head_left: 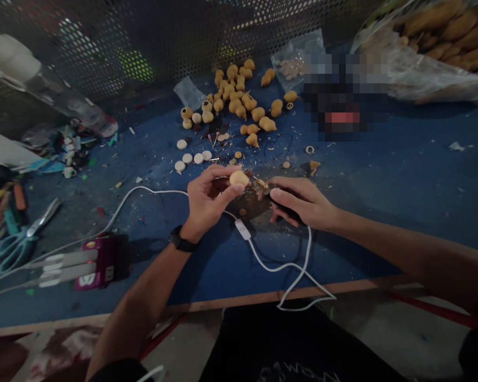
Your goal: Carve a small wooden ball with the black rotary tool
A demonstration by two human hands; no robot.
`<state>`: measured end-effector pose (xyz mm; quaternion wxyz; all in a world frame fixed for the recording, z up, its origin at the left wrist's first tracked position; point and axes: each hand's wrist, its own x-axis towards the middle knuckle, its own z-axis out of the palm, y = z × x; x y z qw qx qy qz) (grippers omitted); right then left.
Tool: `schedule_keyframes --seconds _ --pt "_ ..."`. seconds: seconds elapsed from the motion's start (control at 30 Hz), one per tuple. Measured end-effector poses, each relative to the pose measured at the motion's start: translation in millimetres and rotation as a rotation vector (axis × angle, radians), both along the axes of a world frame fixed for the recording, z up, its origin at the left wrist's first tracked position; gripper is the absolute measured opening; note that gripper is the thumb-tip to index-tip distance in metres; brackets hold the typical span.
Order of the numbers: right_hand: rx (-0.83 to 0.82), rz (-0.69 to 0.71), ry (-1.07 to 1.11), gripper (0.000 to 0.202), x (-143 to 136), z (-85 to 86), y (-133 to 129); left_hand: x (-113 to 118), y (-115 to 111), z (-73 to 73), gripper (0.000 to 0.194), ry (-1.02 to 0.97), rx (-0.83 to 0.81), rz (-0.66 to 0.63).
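My left hand [207, 197] grips a small tan gourd [239, 179] between thumb and fingers above the blue table. Wrapped in my right hand [298, 200] is a dark corded rotary tool [290, 208], its thin bit pointing left at the gourd. The bit's tip is close to the gourd's right side; I cannot tell whether it touches. A white cord [309, 244] runs from the tool's rear down past the table edge. Crumbs and shavings lie beneath my hands. Just beyond my left hand are several white discs [187, 158] and loose tool bits [214, 139].
Several small gourds [236, 106] are heaped at the back. A big plastic bag of gourds [450, 32] stands back right. An inline switch [242, 229] sits on the cord. At left are scissors [22, 244], a purple power adapter [99, 262] and a hose-like tube [67, 101].
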<state>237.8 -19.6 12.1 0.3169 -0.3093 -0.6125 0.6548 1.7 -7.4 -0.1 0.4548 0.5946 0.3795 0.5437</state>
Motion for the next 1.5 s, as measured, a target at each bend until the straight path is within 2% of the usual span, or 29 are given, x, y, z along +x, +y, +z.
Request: schedule_keyframes --seconds 0.37,0.53,0.77,0.93,1.13,1.3,1.5 --pt "0.054 0.002 -0.02 0.038 -0.4 1.0 -0.9 -0.8 0.8 0.0 0.029 0.018 0.0 -0.004" --pt "0.026 0.013 -0.005 0.036 -0.1 -0.1 0.4 -1.3 0.9 -0.5 0.028 0.04 0.061 -0.029" --pt "-0.043 -0.055 0.026 0.039 -0.9 -1.0 1.4 -3.5 1.9 -4.8 0.033 0.154 0.106 -0.043" --pt "-0.057 -0.03 0.024 0.041 -0.6 -0.5 1.8 -0.2 2.3 -4.4 0.041 0.099 0.085 -0.029" --pt "-0.116 0.02 0.033 0.041 2.3 0.4 6.1 -0.7 1.9 -0.9 0.036 0.072 0.043 -0.018" --pt "-0.103 0.043 0.013 0.04 4.1 2.3 6.7 -2.1 1.8 -0.1 0.034 0.084 0.038 -0.014" --pt "-0.061 0.03 0.02 0.04 2.4 1.5 4.0 -2.5 3.3 -2.8 0.043 0.084 0.046 -0.001"
